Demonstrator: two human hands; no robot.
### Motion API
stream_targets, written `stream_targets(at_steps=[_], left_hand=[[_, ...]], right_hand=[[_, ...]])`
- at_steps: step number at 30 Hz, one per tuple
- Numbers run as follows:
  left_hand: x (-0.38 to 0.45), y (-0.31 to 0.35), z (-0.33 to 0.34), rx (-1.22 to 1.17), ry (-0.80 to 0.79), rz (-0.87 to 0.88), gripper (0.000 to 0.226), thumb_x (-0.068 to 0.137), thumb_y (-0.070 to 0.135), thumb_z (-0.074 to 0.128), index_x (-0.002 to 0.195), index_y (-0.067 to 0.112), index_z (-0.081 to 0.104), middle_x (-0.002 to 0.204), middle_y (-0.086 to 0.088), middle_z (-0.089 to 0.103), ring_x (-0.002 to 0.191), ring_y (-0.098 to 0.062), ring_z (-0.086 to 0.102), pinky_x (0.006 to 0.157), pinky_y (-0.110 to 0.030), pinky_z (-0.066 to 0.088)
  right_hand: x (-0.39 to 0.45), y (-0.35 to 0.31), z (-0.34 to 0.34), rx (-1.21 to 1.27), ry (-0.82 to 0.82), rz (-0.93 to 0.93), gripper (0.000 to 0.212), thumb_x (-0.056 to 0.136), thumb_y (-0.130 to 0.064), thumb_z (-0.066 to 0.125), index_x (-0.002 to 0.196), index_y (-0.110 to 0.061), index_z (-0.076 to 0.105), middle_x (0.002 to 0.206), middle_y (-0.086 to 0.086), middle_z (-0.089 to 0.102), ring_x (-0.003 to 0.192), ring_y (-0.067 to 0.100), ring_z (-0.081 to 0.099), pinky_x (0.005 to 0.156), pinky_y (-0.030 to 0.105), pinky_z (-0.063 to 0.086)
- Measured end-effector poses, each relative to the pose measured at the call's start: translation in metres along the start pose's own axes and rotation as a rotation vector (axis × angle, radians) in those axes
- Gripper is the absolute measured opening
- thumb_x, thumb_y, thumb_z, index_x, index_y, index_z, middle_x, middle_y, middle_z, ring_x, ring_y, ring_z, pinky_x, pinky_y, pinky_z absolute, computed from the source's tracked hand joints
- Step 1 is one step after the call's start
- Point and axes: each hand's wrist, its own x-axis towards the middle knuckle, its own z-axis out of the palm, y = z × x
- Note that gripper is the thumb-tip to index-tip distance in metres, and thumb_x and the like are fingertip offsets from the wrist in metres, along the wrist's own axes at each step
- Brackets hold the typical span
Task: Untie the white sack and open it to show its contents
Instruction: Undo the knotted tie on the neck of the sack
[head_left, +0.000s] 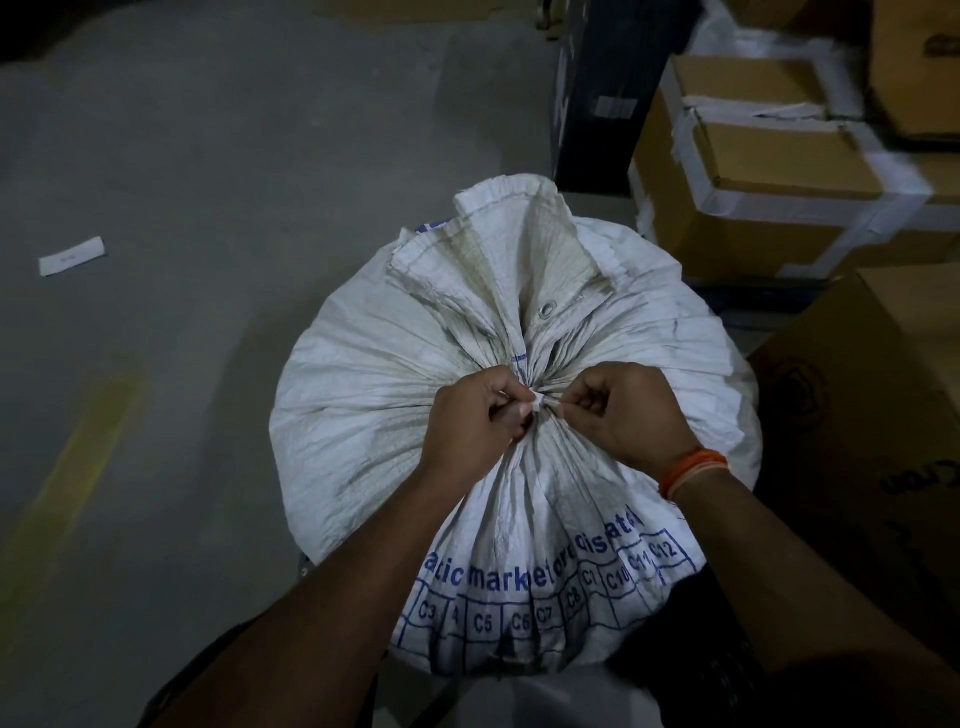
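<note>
A full white woven sack (363, 395) with blue print stands upright on the floor, in front of me. Its neck is gathered tight, and a small white tie knot (540, 402) sits at the gather. Above the knot the sack's mouth (509, 249) fans out in folds, with a metal eyelet showing. My left hand (478, 415) pinches the tie from the left. My right hand (623, 410), with an orange band at the wrist, pinches it from the right. The contents are hidden.
Taped cardboard boxes (769, 166) are stacked at the right, with a larger brown box (872, 415) close beside the sack. A dark upright panel (602, 88) stands behind. On the grey concrete floor lie a white paper slip (71, 255) and a yellow painted line (67, 493).
</note>
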Motion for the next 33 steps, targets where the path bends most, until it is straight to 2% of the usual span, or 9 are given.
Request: stream_targets(at_steps=[3,7,13,19,24,26,29,31,33], left_hand=[[0.000,0.000,0.000,0.002,0.005,-0.004,0.014,0.093,0.008,0.073,0.088,0.021,0.074,0.075,0.002,0.079,0.064,-0.013,0.076,0.067,-0.029,0.061],[0.001,-0.001,0.000,-0.001,-0.001,-0.003,0.013,0.093,0.008,0.073,0.088,0.020,0.074,0.077,0.001,0.080,0.065,-0.014,0.076,0.072,-0.039,0.065],[0.002,-0.004,0.001,0.004,-0.005,0.005,0.018,0.091,0.011,0.073,0.086,0.029,0.074,0.081,0.004,0.080,0.073,-0.013,0.077,0.075,-0.047,0.064],[0.001,-0.001,0.002,0.009,-0.010,-0.005,0.014,0.092,0.008,0.073,0.089,0.021,0.076,0.079,0.003,0.080,0.069,-0.012,0.076,0.071,-0.035,0.063],[0.000,0.003,0.001,-0.006,-0.010,-0.022,0.015,0.093,0.006,0.073,0.087,0.020,0.074,0.075,0.002,0.079,0.065,-0.013,0.076,0.067,-0.022,0.058],[0.000,0.004,0.001,0.010,-0.009,-0.013,0.017,0.093,0.008,0.073,0.086,0.024,0.074,0.075,0.003,0.079,0.065,-0.012,0.076,0.068,-0.025,0.059],[0.000,0.002,0.001,0.008,-0.005,-0.012,0.021,0.092,0.008,0.074,0.085,0.028,0.074,0.080,0.004,0.080,0.069,-0.012,0.077,0.072,-0.036,0.064],[0.000,0.001,0.001,0.000,-0.004,-0.012,0.021,0.092,0.007,0.073,0.085,0.028,0.074,0.082,0.004,0.080,0.073,-0.013,0.077,0.075,-0.042,0.065],[-0.001,0.001,0.001,-0.004,-0.005,-0.014,0.019,0.092,0.008,0.073,0.086,0.025,0.075,0.080,0.003,0.080,0.072,-0.014,0.077,0.075,-0.044,0.065]], right_hand=[[0.001,-0.001,-0.001,-0.026,0.007,-0.006,0.006,0.076,-0.019,0.083,0.074,-0.018,0.078,0.062,-0.012,0.063,0.057,-0.005,0.057,0.056,0.003,0.039],[0.001,-0.004,0.002,-0.048,0.021,-0.009,0.006,0.076,-0.018,0.082,0.073,-0.018,0.077,0.062,-0.012,0.061,0.056,-0.005,0.054,0.057,0.003,0.035],[0.003,-0.009,0.013,-0.044,0.016,-0.037,0.007,0.078,-0.018,0.081,0.074,-0.021,0.076,0.066,-0.012,0.061,0.056,-0.006,0.051,0.056,0.004,0.034],[-0.002,-0.004,0.001,0.026,-0.058,-0.037,0.006,0.077,-0.023,0.083,0.079,-0.023,0.077,0.065,-0.014,0.065,0.059,-0.003,0.061,0.058,0.006,0.044],[-0.003,0.003,-0.008,-0.020,-0.036,-0.030,0.007,0.076,-0.018,0.083,0.074,-0.020,0.076,0.061,-0.016,0.061,0.059,-0.003,0.059,0.057,0.004,0.041],[-0.002,0.000,-0.003,-0.052,-0.012,-0.037,0.007,0.076,-0.016,0.082,0.073,-0.018,0.076,0.063,-0.014,0.061,0.056,-0.001,0.055,0.056,0.004,0.038],[0.001,-0.006,0.006,-0.072,0.011,-0.061,0.007,0.075,-0.014,0.080,0.072,-0.018,0.076,0.067,-0.010,0.063,0.059,0.005,0.053,0.058,0.012,0.039],[0.003,-0.008,0.009,-0.069,0.010,-0.069,0.008,0.076,-0.016,0.081,0.073,-0.020,0.075,0.067,-0.012,0.061,0.057,0.001,0.051,0.058,0.005,0.034],[0.002,-0.007,0.006,-0.050,-0.017,-0.066,0.006,0.077,-0.020,0.081,0.075,-0.022,0.076,0.067,-0.014,0.062,0.057,-0.002,0.055,0.057,0.003,0.037]])
